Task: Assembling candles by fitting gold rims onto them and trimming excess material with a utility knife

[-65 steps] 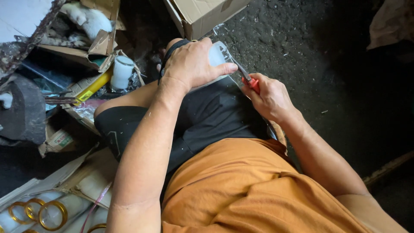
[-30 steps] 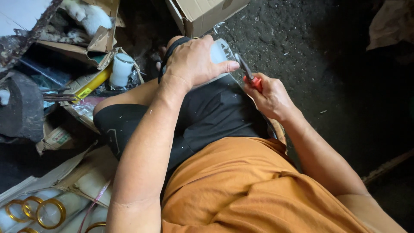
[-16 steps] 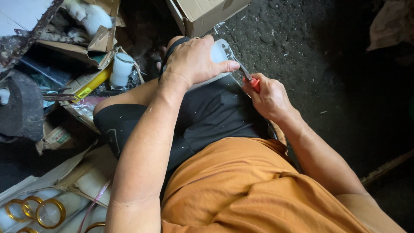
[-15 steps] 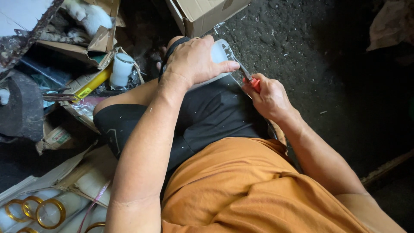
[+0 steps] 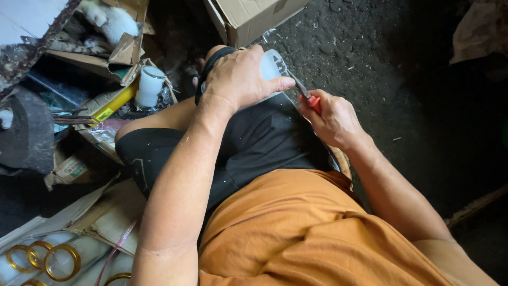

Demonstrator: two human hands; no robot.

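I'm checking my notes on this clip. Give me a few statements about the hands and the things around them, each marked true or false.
1. The left hand grips a pale plastic container on the knee. True.
2. The right hand holds a blue-handled tool. False: the tool has a red handle.
3. A cardboard box sits beyond the hands. True.
4. The gold rings lie at the right. False: they lie lower left.

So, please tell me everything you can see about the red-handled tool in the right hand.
The red-handled tool is slim, with a red grip, probably plastic, and a thin dark metal shaft. The right hand wraps around the grip, hiding most of it. The shaft slants up and left, and its tip meets the edge of the pale translucent plastic piece, which the left hand presses on the knee. The kind of tip cannot be told.
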